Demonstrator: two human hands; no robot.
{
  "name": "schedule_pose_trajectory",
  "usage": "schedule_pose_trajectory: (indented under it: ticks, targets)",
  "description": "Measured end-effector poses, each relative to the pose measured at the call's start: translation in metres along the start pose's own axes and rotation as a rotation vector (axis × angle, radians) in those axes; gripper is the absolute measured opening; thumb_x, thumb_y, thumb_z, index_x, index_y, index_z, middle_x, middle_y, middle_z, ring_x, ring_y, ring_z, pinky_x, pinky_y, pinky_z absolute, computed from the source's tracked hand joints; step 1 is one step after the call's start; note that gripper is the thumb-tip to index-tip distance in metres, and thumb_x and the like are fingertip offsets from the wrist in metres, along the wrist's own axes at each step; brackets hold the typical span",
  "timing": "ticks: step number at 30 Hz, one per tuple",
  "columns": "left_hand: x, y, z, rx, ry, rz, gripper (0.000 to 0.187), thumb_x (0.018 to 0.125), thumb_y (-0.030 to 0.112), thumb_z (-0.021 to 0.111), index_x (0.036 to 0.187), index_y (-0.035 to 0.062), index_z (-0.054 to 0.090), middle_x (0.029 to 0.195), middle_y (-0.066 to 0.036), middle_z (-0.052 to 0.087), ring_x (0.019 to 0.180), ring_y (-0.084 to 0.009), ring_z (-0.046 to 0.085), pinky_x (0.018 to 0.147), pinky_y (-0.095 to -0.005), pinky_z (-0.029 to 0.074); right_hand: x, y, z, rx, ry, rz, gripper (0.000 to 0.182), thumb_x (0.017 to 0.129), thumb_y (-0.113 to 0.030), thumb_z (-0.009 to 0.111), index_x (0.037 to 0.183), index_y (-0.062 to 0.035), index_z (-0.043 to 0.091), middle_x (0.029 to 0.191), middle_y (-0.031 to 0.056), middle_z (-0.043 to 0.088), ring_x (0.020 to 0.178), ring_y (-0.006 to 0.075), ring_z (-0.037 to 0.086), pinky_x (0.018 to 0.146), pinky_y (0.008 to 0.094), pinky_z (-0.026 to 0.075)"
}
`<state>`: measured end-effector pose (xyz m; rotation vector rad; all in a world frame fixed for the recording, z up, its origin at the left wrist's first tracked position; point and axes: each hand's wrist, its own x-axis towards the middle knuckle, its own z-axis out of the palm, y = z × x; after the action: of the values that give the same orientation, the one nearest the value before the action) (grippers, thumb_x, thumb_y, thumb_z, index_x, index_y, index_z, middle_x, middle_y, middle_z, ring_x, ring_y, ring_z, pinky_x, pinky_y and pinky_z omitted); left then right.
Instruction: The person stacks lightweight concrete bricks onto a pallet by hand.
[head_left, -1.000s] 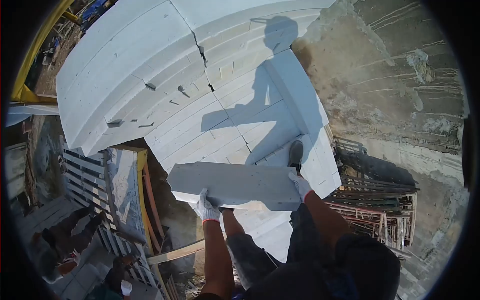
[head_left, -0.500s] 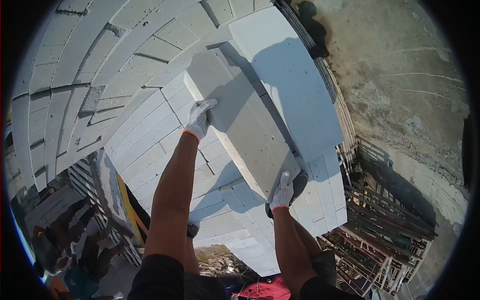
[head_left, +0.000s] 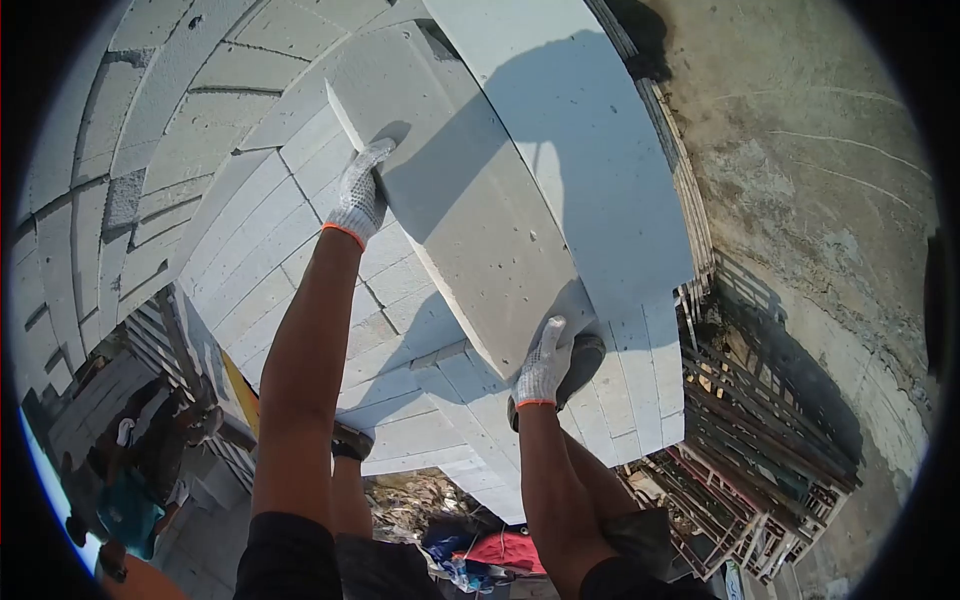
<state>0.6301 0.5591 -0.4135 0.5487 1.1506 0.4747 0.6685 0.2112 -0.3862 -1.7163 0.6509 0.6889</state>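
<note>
A long pale grey aerated concrete block (head_left: 470,230) lies slantwise across the middle of the view, held between my two gloved hands. My left hand (head_left: 362,195), in a white dotted glove with an orange cuff, clasps its left long edge toward the far end. At the near end my right hand (head_left: 545,365), gloved the same way, grips the corner, its fingers partly hidden beneath. Against the block's right long edge sits another large block (head_left: 590,160), partly under my shadow. One dark shoe (head_left: 582,368) shows just beside my right hand.
Rows of stacked white blocks (head_left: 240,215) lie underfoot, with a higher stack (head_left: 150,130) at upper left. Metal frames (head_left: 760,460) stand below at right, beside a concrete floor (head_left: 800,150). Several people, including one in a teal shirt (head_left: 130,515), are below at lower left.
The held block has shifted up and left in the view, and the dark gap between it and the block on its right has closed. Both hands have kept their hold.
</note>
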Motion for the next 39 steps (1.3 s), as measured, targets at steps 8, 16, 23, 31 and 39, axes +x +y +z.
schedule_pose_trajectory:
  ticks: [8, 16, 23, 31, 39]
  targets:
    - [-0.027, 0.012, -0.010, 0.191, 0.024, 0.036, 0.068, 0.079, 0.026, 0.072, 0.135, -0.0005, 0.044, 0.129, -0.016, 0.053, 0.121, -0.0293, 0.050, 0.105, -0.0395, 0.039, -0.006, -0.021, -0.017, 0.119, -0.115, 0.163, 0.066, 0.091, -0.042, 0.065, 0.135, 0.0017, 0.044, 0.124, 0.0107, 0.055, 0.108, 0.0210, 0.055, 0.093, 0.0327, 0.045]
    - [-0.075, 0.026, -0.051, 0.098, 0.131, 0.026, 0.077, 0.073, 0.019, 0.076, 0.136, -0.0042, 0.040, 0.124, -0.018, 0.054, 0.117, -0.0311, 0.053, 0.102, -0.0433, 0.044, -0.020, -0.011, -0.020, -0.090, -0.116, 0.110, 0.060, 0.091, -0.038, 0.064, 0.132, 0.0033, 0.048, 0.122, 0.0105, 0.058, 0.109, 0.0190, 0.055, 0.095, 0.0300, 0.042]
    - [-0.073, 0.010, -0.074, 0.052, 0.012, 0.063, 0.072, 0.072, 0.026, 0.076, 0.133, -0.0011, 0.047, 0.128, -0.015, 0.055, 0.120, -0.0299, 0.053, 0.105, -0.0419, 0.043, -0.014, -0.005, -0.003, -0.364, -0.044, -0.129, 0.054, 0.092, -0.033, 0.060, 0.129, 0.0049, 0.048, 0.115, 0.0191, 0.062, 0.106, 0.0263, 0.061, 0.094, 0.0344, 0.045]
    - [-0.077, 0.004, -0.077, -0.050, 0.035, 0.101, 0.065, 0.080, 0.015, 0.069, 0.135, -0.0027, 0.041, 0.126, -0.018, 0.053, 0.116, -0.0296, 0.056, 0.103, -0.0411, 0.045, -0.023, 0.003, 0.004, -0.026, -0.026, 0.112, 0.058, 0.093, -0.041, 0.060, 0.128, 0.0038, 0.049, 0.119, 0.0113, 0.059, 0.109, 0.0199, 0.054, 0.093, 0.0314, 0.043]
    - [-0.152, -0.009, -0.108, -0.116, 0.173, 0.152, 0.081, 0.072, 0.018, 0.075, 0.139, -0.0005, 0.033, 0.130, -0.016, 0.047, 0.123, -0.0308, 0.049, 0.105, -0.0463, 0.041, -0.010, -0.031, -0.010, -0.335, -0.114, 0.032, 0.056, 0.088, -0.038, 0.067, 0.119, 0.0073, 0.056, 0.114, 0.0123, 0.062, 0.099, 0.0195, 0.057, 0.089, 0.0314, 0.045]
